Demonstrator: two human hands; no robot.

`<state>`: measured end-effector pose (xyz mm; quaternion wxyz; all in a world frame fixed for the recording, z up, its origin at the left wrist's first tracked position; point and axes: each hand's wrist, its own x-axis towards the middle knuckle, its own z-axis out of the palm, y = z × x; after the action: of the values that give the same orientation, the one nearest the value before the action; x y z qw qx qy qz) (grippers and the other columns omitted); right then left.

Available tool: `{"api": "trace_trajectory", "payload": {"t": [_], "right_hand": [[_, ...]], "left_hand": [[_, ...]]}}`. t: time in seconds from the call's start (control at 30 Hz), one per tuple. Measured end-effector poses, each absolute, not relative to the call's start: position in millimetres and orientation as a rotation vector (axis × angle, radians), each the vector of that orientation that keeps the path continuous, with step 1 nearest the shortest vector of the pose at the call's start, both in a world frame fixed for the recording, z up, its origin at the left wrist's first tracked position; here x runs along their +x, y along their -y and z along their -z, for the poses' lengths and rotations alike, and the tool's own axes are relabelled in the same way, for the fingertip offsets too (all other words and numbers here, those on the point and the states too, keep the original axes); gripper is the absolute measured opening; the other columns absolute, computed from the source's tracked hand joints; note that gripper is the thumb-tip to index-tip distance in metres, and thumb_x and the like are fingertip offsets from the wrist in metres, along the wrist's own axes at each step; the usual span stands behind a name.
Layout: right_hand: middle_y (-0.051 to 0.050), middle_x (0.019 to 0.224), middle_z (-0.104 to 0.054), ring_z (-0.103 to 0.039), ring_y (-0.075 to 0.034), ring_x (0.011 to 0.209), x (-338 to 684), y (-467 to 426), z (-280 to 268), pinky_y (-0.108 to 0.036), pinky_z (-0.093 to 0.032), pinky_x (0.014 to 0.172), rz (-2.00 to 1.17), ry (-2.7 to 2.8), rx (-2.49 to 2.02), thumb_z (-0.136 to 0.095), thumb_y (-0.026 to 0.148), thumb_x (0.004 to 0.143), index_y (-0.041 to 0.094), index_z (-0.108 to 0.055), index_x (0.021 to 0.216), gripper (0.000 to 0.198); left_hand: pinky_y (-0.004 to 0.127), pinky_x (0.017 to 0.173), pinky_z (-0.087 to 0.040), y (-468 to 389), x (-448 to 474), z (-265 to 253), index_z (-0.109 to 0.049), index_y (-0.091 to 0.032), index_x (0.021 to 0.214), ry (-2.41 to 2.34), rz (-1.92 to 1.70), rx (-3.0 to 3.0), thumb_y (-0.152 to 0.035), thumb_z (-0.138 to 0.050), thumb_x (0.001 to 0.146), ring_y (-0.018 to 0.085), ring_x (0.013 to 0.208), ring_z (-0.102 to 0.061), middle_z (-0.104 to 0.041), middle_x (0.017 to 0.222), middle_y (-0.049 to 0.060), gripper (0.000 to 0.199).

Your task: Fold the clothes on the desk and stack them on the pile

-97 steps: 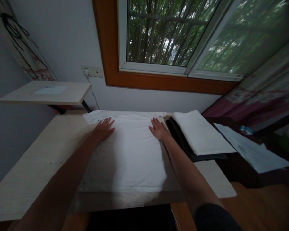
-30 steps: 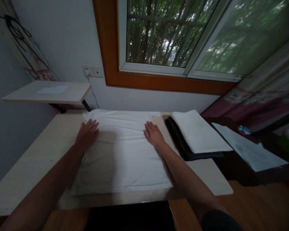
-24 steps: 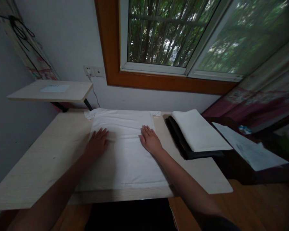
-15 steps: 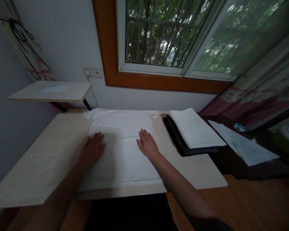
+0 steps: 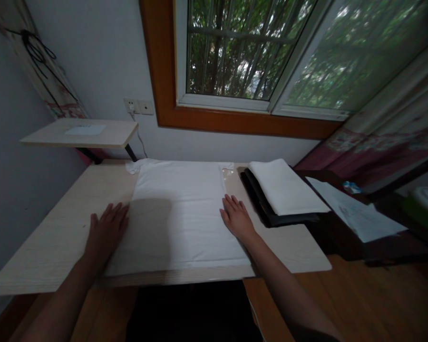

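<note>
A white cloth garment (image 5: 196, 218), which looks like a shirt, lies spread flat on the pale wooden table (image 5: 60, 237). Two small bits of it stick out at the far corners, like short sleeves. My left hand (image 5: 109, 228) rests at the garment's left edge, mostly over bare wood, with its fingers spread. At the right edge lies my right hand (image 5: 238, 216), its fingers stretched out and touching the cloth. Neither hand grips anything. My shadow falls across the left half of the fabric.
Right of the garment, a folded white cloth (image 5: 285, 187) lies on a dark folded item (image 5: 260, 199). Paper sheets (image 5: 353, 209) lie on a dark surface farther right. A small raised shelf (image 5: 110, 134) stands at the back left. Behind the table are a wall socket (image 5: 138, 106) and a window (image 5: 242, 52).
Both hands have slid outward across the cloth, the left one to the left and the right one to the right. The garment stays flat in its place.
</note>
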<state>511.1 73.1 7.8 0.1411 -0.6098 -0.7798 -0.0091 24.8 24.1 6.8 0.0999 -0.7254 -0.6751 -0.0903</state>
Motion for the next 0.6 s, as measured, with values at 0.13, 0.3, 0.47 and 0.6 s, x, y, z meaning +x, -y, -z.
{"api": "trace_trajectory", "payload": {"t": [0.13,0.3,0.47,0.6], "right_hand": [[-0.010,0.161,-0.045,-0.039,-0.029,0.151,517.4,-66.2,-10.3,-0.054,-0.029,0.125,0.014,2.250,-1.634,-0.041,0.035,0.105,0.018,-0.053,0.149,0.049],[-0.012,0.160,-0.045,-0.041,-0.027,0.150,507.7,-57.3,-17.5,-0.050,-0.032,0.125,0.012,2.257,-1.547,-0.041,0.033,0.106,0.016,-0.049,0.152,0.050],[-0.014,0.165,-0.036,-0.036,-0.028,0.152,484.1,-60.4,-11.3,-0.051,-0.033,0.124,0.022,2.303,-1.548,-0.040,0.038,0.107,0.015,-0.042,0.157,0.055],[-0.017,0.164,-0.035,-0.035,-0.030,0.153,474.3,-67.9,-3.4,-0.053,-0.031,0.124,0.055,2.349,-1.581,-0.040,0.042,0.107,0.012,-0.044,0.156,0.057]], "left_hand": [[0.064,0.120,-0.030,-17.4,0.8,-4.1,-0.058,-0.021,0.142,1.970,0.424,-2.240,-0.039,-0.035,0.102,0.034,0.150,-0.038,-0.052,0.155,0.014,0.050],[0.054,0.126,-0.029,-20.5,10.0,-3.4,-0.055,-0.020,0.145,1.789,0.551,-2.431,-0.040,-0.032,0.104,0.028,0.153,-0.034,-0.050,0.157,0.009,0.051],[0.053,0.127,-0.027,-39.2,59.5,-4.7,-0.054,-0.019,0.148,1.667,0.450,-2.517,-0.041,-0.031,0.106,0.027,0.154,-0.032,-0.046,0.160,0.010,0.052],[0.057,0.125,-0.027,-53.6,92.3,-2.4,-0.048,-0.020,0.153,1.741,0.304,-2.479,-0.045,-0.032,0.106,0.031,0.155,-0.030,-0.039,0.165,0.011,0.056]]}}
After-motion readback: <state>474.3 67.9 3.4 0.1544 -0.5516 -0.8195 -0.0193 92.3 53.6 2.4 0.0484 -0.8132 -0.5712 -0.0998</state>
